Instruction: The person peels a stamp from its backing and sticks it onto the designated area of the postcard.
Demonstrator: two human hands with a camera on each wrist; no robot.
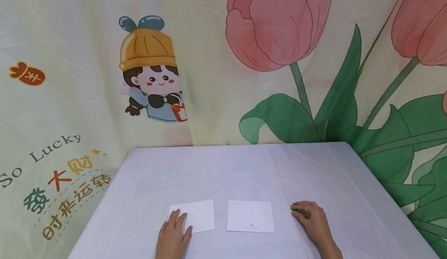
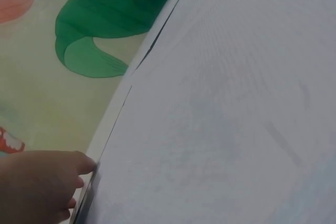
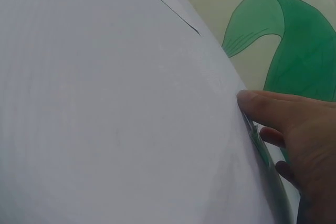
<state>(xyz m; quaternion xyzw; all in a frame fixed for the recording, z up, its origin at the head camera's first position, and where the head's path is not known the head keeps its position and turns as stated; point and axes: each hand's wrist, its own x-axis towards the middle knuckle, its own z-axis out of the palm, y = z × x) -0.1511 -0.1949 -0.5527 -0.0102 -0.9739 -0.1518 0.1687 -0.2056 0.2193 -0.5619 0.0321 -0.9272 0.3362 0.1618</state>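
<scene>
Head view: the left hand is resting with slightly spread fingers on the left part of the tilted card, whose long axis is running sideways, its right end angling slightly away. Right of those fingers, the level card is lying lengthwise across the desk. Farther right, the right hand is pinching the green piece between thumb and fingers, hiding its long axis.

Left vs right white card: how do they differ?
The left card is slightly askew; the right card sits nearly straight. The left hand covers part of the left card; the right card is fully visible. Both are white with a small mark near the lower edge.
</scene>
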